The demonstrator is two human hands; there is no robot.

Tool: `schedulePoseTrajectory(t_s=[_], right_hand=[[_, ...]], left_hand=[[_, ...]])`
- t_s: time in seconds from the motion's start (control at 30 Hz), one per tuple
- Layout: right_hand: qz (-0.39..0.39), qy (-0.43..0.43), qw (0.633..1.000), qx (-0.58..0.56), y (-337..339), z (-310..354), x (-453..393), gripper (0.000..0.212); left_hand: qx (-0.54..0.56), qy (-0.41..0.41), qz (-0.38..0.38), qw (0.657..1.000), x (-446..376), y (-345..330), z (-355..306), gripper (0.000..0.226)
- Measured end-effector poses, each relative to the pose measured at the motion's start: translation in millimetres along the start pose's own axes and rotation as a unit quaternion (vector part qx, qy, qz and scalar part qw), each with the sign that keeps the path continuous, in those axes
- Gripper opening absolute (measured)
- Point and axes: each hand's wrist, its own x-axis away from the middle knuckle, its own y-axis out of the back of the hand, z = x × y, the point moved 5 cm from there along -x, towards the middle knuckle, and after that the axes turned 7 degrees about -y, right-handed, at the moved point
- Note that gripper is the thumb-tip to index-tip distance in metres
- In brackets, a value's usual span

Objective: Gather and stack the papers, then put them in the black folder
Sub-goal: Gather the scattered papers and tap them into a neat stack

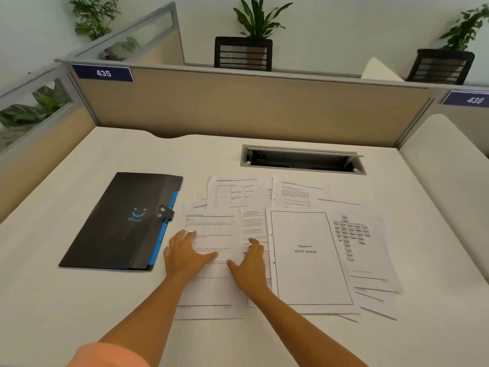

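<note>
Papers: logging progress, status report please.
Left hand and right hand flat, open on papers. Papers spread loose, unstacked. Black folder shut, left of them. Nothing in the way.

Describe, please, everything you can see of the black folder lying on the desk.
The flat black folder, plastic-looking with a matte sheen, lies closed and angled on the white desk, left of the scattered printed papers. A small blue smile logo marks its cover. A short black strap with two metal snaps fastens its right edge, where bright blue inner dividers show. It appears to touch only the desk; whether the nearest paper touches it is unclear. Neither hand touches it.
</note>
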Motion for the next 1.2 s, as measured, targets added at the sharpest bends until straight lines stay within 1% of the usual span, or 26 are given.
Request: schedulePoseTrajectory(t_s=[0.13,0.2,0.27,0.37,0.47,0.53,0.63,0.7,0.77,0.83,0.9,0.97,1.03,1.1,1.2], right_hand=[[0.022,-0.065,0.997,-0.039,-3.0,2.5,0.5,0.083],[0.029,-0.086,0.994,-0.068,-2.8,1.9,-1.2,0.08],[0.04,-0.084,0.994,-0.066,-4.2,2.6,-2.0,0.064],[0.047,-0.048,0.998,-0.021,-4.2,4.6,-0.8,0.036],[0.051,-0.031,0.998,-0.034,6.8,2.3,-3.3,0.027],[0.045,-0.021,0.997,-0.055,25.1,-1.2,-8.3,0.023],[0.024,-0.023,0.997,-0.069,64.7,-12.5,-14.4,0.025],[0.0,-0.035,0.997,-0.073,93.4,-25.7,-18.7,0.023],[-0.021,-0.053,0.995,-0.08,120.5,-42.5,-24.6,0.016],[-0.047,-0.079,0.993,-0.079,144.8,-58.2,-29.3,0.033],[-0.062,-0.103,0.99,-0.071,164.5,-73.6,-33.1,0.042],[-0.067,-0.115,0.99,-0.047,180.2,-87.1,-35.9,0.039],[-0.065,-0.137,0.988,-0.013,191.4,-98.9,-35.7,0.027],[-0.075,-0.155,0.985,0.032,198.9,-110.4,-36.0,0.041],[-0.105,-0.175,0.971,0.122,205.3,-117.3,-30.9,0.045]], left_hand=[[0.021,0.006,-0.012,1.0,0.8,1.2,-3.1,0.099],[0.035,0.011,-0.027,0.999,2.4,2.2,-3.1,0.102],[0.041,0.009,-0.038,0.998,3.9,2.6,-2.5,0.105],[0.021,-0.003,-0.035,0.999,4.1,0.7,-0.9,0.105],[0.009,-0.014,-0.058,0.998,3.3,1.7,1.3,0.097],[0.033,-0.011,-0.077,0.996,1.2,5.2,0.7,0.091],[0.067,-0.003,-0.094,0.993,-2.6,8.7,-6.2,0.085],[0.075,0.0,-0.097,0.992,-3.8,6.5,-15.4,0.074],[0.097,-0.009,-0.089,0.991,-3.9,0.1,-28.1,0.059],[0.119,-0.033,-0.072,0.99,-2.6,-8.5,-44.1,0.045],[0.152,-0.055,-0.044,0.986,0.0,-17.9,-63.1,0.037],[0.188,-0.075,-0.012,0.979,4.1,-27.4,-84.4,0.027],[0.208,-0.099,0.02,0.973,9.3,-37.3,-105.4,0.019],[0.217,-0.123,0.053,0.967,15.4,-48.6,-123.2,0.015],[0.212,-0.14,0.08,0.964,21.8,-65.0,-141.7,0.024]])
